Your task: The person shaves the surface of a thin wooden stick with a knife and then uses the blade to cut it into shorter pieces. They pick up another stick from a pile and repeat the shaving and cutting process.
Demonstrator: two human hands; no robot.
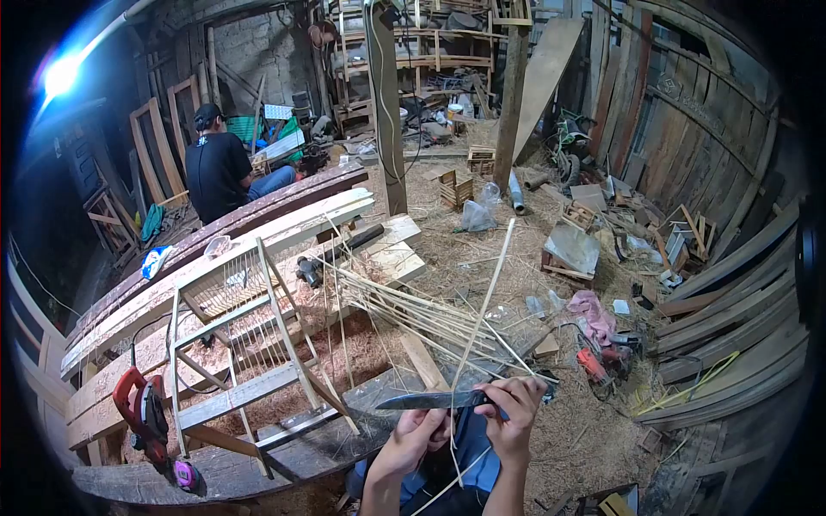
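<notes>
My right hand [514, 411] is closed around the dark handle of a knife [426, 401], whose blade points left across the front of my body. Just below the blade, my left hand [417, 437] grips a long thin bamboo strip [483, 318]. The strip rises up and to the right past the blade, and its lower end hangs below my hands. A bundle of similar loose strips [413, 305] lies over the workbench ahead. On the left of the bench stands a slatted wooden frame [245, 391] with thin rods across its upper part.
A red power tool [142, 413] and a purple tape measure [184, 474] sit at the bench's left edge. A hammer [308, 272] lies by the strips. Another person [219, 168] sits beyond the planks. A red power tool [592, 365] and a pink cloth [592, 315] lie on the shaving-strewn floor.
</notes>
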